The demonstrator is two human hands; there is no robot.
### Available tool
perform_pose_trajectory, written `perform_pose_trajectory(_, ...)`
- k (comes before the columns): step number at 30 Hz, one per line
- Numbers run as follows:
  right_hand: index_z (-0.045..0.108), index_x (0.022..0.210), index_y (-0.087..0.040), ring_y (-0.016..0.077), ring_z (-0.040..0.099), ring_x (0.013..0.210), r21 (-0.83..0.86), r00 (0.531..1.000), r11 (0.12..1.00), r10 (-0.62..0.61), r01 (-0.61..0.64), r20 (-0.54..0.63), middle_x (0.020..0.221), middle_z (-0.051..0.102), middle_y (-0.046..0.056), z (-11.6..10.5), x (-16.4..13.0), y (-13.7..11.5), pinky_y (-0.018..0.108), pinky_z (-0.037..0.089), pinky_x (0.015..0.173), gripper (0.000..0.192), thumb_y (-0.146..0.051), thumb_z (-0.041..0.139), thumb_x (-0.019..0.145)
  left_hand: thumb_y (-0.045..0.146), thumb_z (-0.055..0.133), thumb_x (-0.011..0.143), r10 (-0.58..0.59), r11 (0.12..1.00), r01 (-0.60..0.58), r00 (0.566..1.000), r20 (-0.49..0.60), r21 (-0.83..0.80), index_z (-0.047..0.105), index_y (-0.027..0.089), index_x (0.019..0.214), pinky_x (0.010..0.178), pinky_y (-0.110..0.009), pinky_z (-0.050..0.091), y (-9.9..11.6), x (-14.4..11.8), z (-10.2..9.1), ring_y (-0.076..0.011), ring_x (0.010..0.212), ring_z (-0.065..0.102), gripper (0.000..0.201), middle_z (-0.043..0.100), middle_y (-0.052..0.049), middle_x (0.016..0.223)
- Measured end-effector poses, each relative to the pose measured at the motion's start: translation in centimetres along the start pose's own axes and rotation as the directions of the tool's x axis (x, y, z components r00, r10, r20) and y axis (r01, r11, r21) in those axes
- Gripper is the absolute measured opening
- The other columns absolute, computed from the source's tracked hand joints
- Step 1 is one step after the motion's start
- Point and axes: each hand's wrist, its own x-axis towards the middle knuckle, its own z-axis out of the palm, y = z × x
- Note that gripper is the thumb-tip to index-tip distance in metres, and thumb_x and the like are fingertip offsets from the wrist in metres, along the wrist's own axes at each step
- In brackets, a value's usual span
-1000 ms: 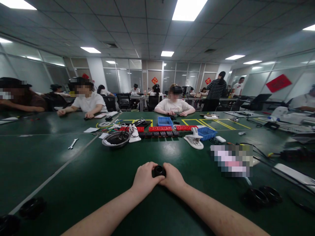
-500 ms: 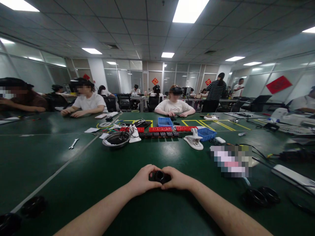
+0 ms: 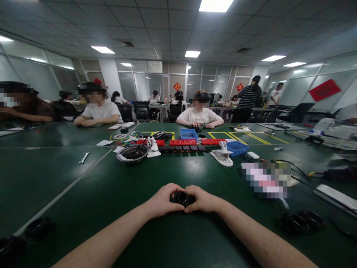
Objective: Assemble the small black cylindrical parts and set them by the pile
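Curling inward from either side, the left hand (image 3: 164, 201) and the right hand (image 3: 201, 200) are both closed on a black round part (image 3: 182, 198) at the lower centre of the frame, fingers at its far edge and thumbs at its near edge. The thumb tips come together just in front of it. Its round opening faces up and toward the viewer; whether its base rests on the green surface (image 3: 178, 242) cannot be told.

Farther out, two black rings, one (image 3: 295, 223) just beside the other (image 3: 312, 220), lie at the lower right of the frame. Two more dark pieces, one (image 3: 39, 227) near the other (image 3: 11, 250), sit at the lower left, the outer one cut by the frame's edge. A wrench (image 3: 84, 158) lies at centre left.

Above the hands, around the middle of the frame, are a metal bowl (image 3: 121, 159) with dark contents, a white stand (image 3: 153, 149), a row of red socket strips (image 3: 182, 142) and a white clip (image 3: 222, 157) beside a blue tray (image 3: 237, 149). Behind these, at upper centre, sits a person (image 3: 198, 113) in a light shirt.
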Motion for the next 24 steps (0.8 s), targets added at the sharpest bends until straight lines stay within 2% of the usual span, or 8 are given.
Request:
perform_pose_trajectory(5,0.058,0.086,-0.018,0.017,0.047,0.084,0.009,0.999,1.0,-0.03,0.03,0.025,0.084,0.054,-0.001,-0.06,0.01,0.18,0.027,0.035,0.074,0.032,-0.036,0.066,0.06,0.035,0.065,0.06,-0.006,0.999,0.006,1.0,-0.014,0.034,0.054,0.02,0.094,0.061,-0.023,0.036,0.06,-0.03,0.15,-0.0142,0.071,0.045,0.039,0.048,0.0,0.082)
perform_pose_trajectory(15,0.057,0.086,-0.019,0.0174,0.045,0.085,0.007,1.0,1.0,0.002,-0.002,0.015,0.084,0.053,0.0,-0.15,-0.08,0.0,0.027,0.034,0.074,0.033,-0.035,0.067,0.06,0.036,0.065,0.059,-0.018,0.999,0.019,0.999,-0.028,0.036,0.055,0.02,0.093,0.059,-0.023,0.035,0.23,-0.13,0.16,-0.0142,0.07,0.045,0.038,0.048,0.0,0.083)
perform_pose_trajectory(20,0.055,0.082,-0.017,0.0144,0.045,0.075,0.018,0.998,0.998,0.068,-0.068,-0.007,0.08,0.051,-0.001,0.11,0.03,0.12,0.023,0.034,0.062,0.039,-0.04,0.068,0.055,0.043,0.064,0.058,-0.04,0.997,0.043,0.998,-0.041,0.059,0.055,0.02,0.09,0.058,-0.023,0.035,0.76,-0.25,0.34,-0.0149,0.07,0.045,0.041,0.049,0.0,0.082)
perform_pose_trajectory(24,0.052,0.077,-0.015,0.0117,0.042,0.066,0.002,0.988,0.99,0.141,-0.142,-0.067,0.075,0.049,-0.002,0.65,0.26,0.13,0.02,0.031,0.053,0.045,-0.044,0.07,0.048,0.043,0.066,0.056,-0.074,0.992,0.084,0.992,-0.103,0.098,0.055,0.02,0.086,0.057,-0.024,0.035,0.99,-0.33,0.89,-0.0152,0.07,0.046,0.04,0.05,0.0,0.08)
